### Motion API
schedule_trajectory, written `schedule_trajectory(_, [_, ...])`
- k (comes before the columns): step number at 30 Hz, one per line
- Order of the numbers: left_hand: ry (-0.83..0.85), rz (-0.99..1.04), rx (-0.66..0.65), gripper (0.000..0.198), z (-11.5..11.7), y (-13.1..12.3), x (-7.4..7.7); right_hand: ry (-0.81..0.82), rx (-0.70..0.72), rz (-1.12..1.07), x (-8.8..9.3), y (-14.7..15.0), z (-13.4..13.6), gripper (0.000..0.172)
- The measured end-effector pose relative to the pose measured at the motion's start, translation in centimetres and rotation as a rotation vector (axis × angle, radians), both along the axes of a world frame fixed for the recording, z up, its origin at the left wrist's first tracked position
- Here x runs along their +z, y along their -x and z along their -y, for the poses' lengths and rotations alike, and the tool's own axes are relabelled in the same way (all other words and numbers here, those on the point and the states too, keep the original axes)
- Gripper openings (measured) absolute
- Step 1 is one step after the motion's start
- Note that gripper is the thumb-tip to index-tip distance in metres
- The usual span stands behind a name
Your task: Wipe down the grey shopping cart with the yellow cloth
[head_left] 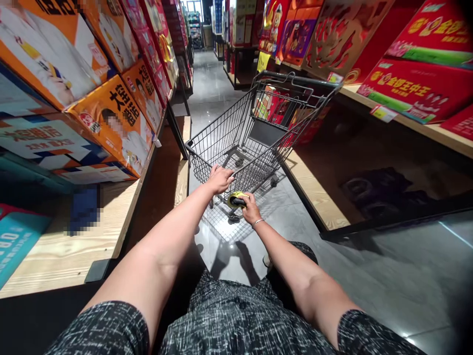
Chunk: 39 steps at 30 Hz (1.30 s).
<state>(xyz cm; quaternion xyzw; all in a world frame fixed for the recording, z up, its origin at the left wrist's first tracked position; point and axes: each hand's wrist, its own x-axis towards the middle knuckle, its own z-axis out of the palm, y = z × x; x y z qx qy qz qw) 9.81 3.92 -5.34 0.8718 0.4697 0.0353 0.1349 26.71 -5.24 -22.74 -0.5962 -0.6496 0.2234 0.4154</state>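
A dark wire shopping cart (236, 143) stands ahead in the aisle, with its handle at the far end. My left hand (220, 179) lies on the near rim of the cart, its fingers stretched over the wire edge. Just to the right and lower, my right hand (251, 208) has its fingers wrapped round a yellow and black roll-like object (237, 199), close to the cart's near end. The bottom of the cart basket shows through the wires.
Orange boxes (111, 118) are stacked on the left shelf (107, 231). Red boxes (406, 88) sit on the right shelf (454, 138). A low wooden shelf (314, 192) edges the right side near the cart. Grey tiled floor (210, 74) runs down the aisle.
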Motion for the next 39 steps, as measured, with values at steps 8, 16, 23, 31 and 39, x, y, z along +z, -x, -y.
schedule_trajectory(8, [0.005, 0.132, 0.074, 0.032, 1.6, 5.5, -0.6, -0.373, -0.146, 0.196, 13.3, -1.5, -6.1, 0.052])
schedule_trajectory(16, [-0.084, 0.146, 0.082, 0.027, 4.0, 8.8, -1.6, -0.172, 0.121, 0.552, 15.7, 6.5, -3.7, 0.054])
schedule_trajectory(23, [-0.053, 0.203, 0.054, 0.03, 4.8, 11.2, -1.4, -0.191, 0.132, 0.697, 17.1, 2.4, -4.7, 0.058])
schedule_trajectory(31, [-0.076, 0.221, 0.033, 0.036, 5.1, 11.1, -1.6, 0.007, -0.118, 0.799, 20.4, -6.0, -9.3, 0.049])
schedule_trajectory(39, [-0.044, 0.189, 0.139, 0.037, 5.2, 11.0, -1.7, 0.11, 0.03, 0.95, 22.1, -2.6, -9.2, 0.035])
